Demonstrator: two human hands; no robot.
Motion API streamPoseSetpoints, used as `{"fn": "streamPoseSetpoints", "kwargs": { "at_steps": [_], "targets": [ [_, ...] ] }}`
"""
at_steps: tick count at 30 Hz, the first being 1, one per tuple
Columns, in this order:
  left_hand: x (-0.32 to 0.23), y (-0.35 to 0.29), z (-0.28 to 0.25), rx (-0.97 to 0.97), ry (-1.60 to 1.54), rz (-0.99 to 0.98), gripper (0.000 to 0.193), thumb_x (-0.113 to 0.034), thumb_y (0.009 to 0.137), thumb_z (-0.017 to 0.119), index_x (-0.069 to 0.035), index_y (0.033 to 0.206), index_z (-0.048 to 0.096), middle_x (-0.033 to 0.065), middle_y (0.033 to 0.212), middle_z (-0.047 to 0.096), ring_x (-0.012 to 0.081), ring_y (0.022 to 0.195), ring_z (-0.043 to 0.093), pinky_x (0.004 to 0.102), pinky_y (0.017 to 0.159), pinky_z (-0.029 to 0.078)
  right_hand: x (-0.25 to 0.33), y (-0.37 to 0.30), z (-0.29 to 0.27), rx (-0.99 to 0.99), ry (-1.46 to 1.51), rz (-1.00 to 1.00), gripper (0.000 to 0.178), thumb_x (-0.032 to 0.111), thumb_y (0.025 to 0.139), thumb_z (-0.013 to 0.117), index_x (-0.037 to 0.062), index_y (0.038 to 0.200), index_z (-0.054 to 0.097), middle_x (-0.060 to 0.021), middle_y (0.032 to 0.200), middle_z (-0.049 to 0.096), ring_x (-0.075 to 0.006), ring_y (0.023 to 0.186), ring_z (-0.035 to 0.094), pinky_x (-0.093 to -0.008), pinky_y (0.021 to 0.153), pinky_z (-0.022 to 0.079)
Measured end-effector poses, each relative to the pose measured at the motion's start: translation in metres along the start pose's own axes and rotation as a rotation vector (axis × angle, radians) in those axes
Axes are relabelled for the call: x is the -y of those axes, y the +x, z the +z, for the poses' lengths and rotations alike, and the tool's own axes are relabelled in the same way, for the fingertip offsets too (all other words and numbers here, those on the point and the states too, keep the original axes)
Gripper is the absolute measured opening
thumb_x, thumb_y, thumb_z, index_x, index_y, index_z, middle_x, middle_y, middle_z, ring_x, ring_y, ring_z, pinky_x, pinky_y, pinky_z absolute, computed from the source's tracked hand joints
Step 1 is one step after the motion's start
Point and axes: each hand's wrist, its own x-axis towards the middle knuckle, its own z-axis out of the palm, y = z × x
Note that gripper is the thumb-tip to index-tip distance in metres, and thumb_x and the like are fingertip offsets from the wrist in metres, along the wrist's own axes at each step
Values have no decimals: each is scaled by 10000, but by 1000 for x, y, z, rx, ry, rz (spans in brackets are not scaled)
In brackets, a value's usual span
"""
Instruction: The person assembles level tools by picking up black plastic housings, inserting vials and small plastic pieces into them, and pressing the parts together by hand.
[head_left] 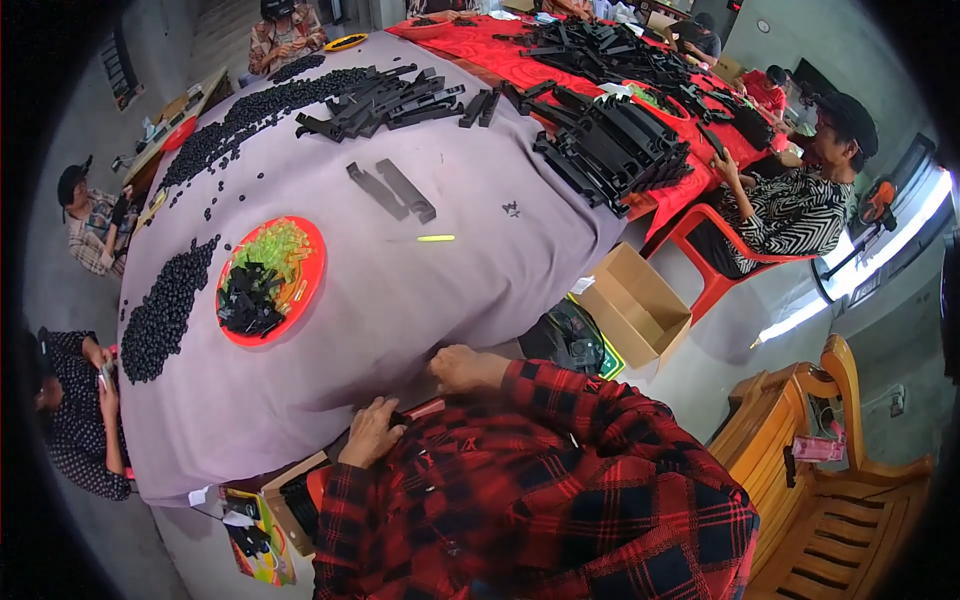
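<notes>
Both of my hands are at the near edge of the cloth-covered table (350,320). My left hand (372,432) is bent over my lap, its fingers curled beside a small dark piece; what it grips is mostly hidden. Close to the cloth's edge, my right hand (466,370) is closed in a fist, and I cannot make out what is inside. Ahead lie two long black plastic parts (404,190) and a yellow-green pen-like tool (436,238). A red plate (318,262) to the left bears clear yellow-green pieces (275,248) and black pieces (250,300).
Small black round parts (168,310) are heaped along the left side. Black plastic parts (385,100) are piled at the back, more (620,140) on a red cloth. An open cardboard box (640,305) stands right, near a wooden bench (800,440). Co-workers (800,205) sit around.
</notes>
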Motion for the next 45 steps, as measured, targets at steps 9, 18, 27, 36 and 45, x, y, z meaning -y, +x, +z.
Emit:
{"fn": "streamPoseSetpoints", "kwargs": {
  "at_steps": [9, 18, 27, 36, 45],
  "targets": [
    [-10, 2, -7, 46, -24, -9, 523, -168, 834, 735, -20, 1311, 576, 259, 1260, 597, 447, 1164, 579, 479, 989, 475, -4, 3, 4, 93, 22, 53, 366, 316, 805, 762, 49, 1053, 732, -190, 1081, 714, -358, 1080, 676, -458, 905, 545],
    [-14, -2, -10, 51, -32, -45, 544, -197, 861, 721, -43, 1354, 552, 282, 1383, 548, 445, 1265, 534, 460, 1063, 444, -5, 5, 13, 30, -27, 43, 345, 293, 776, 764, 27, 994, 741, -194, 999, 728, -359, 1015, 698, -459, 859, 563],
    [-2, -2, 0, -1, -11, 28, 532, -199, 849, 719, -12, 1319, 554, 292, 1292, 575, 460, 1191, 558, 482, 1005, 467, 4, 0, -2, 86, 19, 44, 331, 292, 771, 748, 26, 969, 743, -206, 990, 725, -353, 1008, 697, -451, 862, 560],
    [-15, -1, -10, 38, -61, 21, 520, -161, 844, 719, 0, 1311, 557, 250, 1236, 588, 451, 1140, 575, 484, 964, 480, -5, 3, 12, -41, 42, -52, 331, 298, 774, 754, 34, 972, 744, -191, 1001, 728, -358, 1011, 696, -461, 861, 562],
    [-13, -3, -7, 4, -24, 64, 512, -161, 837, 724, -12, 1297, 556, 221, 1206, 586, 430, 1115, 579, 481, 939, 481, 0, 2, 3, 23, 76, -14, 308, 255, 756, 747, 51, 986, 751, -190, 978, 730, -362, 985, 702, -464, 844, 563]
  ]
}}
